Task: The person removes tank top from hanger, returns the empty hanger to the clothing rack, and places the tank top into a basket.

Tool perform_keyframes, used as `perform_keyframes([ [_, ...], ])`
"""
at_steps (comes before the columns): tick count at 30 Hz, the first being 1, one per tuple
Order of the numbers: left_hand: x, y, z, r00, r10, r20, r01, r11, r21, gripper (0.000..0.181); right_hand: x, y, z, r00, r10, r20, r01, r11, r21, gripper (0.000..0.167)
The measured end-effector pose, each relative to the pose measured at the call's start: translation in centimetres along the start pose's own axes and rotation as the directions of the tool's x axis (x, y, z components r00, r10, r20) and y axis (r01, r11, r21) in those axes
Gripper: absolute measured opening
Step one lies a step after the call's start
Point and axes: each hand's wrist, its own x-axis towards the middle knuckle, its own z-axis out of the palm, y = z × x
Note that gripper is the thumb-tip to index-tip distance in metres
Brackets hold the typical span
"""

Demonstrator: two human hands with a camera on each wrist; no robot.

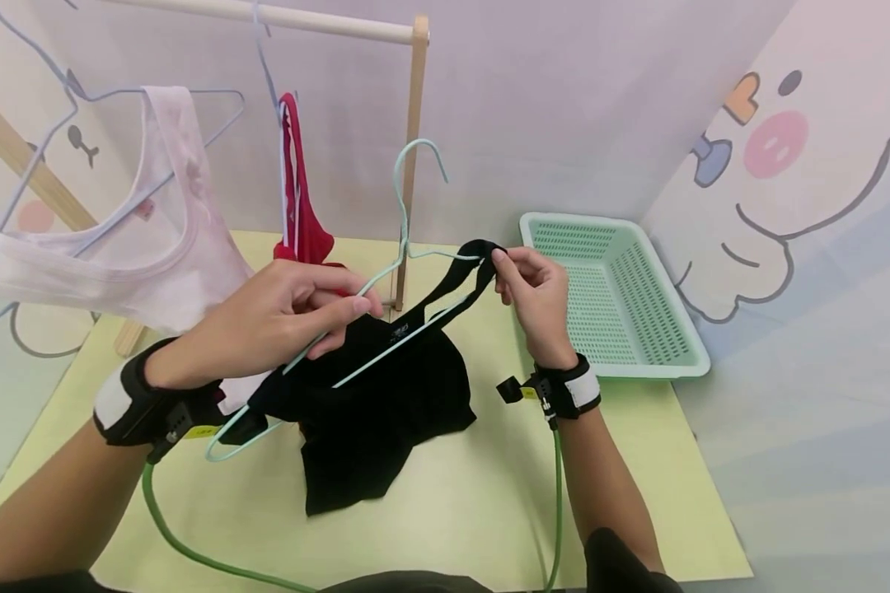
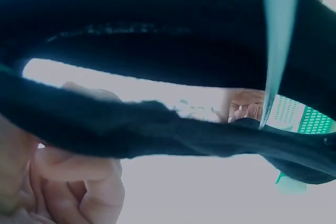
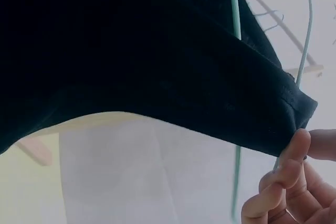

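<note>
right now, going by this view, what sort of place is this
Likely a small indoor laundry-hanging corner, perhaps staged: a clothes rack, a black garment with a mint hanger through it, and a plastic basket.

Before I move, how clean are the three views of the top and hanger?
Head: evenly lit, black top and hanger clearly outlined; left wrist: top nearly featureless, hanger soft, pale areas washed out; right wrist: top very dark, pale areas hazy.
</note>
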Motion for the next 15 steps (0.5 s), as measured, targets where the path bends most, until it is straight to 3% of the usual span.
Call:
perform_keyframes([
  [10,-1.9,0.7,-0.2,0.999,-0.002,-0.035,0.001,0.999,-0.046,0.017,-0.2,1.0,-1.1,0.998,0.032,-0.062,-0.031,0.999,0.013,0.014],
  [15,-2.7,1.1,-0.3,0.999,0.004,-0.049,-0.005,1.0,-0.029,0.02,-0.4,1.0,-1.5,0.993,0.047,-0.104,-0.042,0.998,0.045,0.014],
])
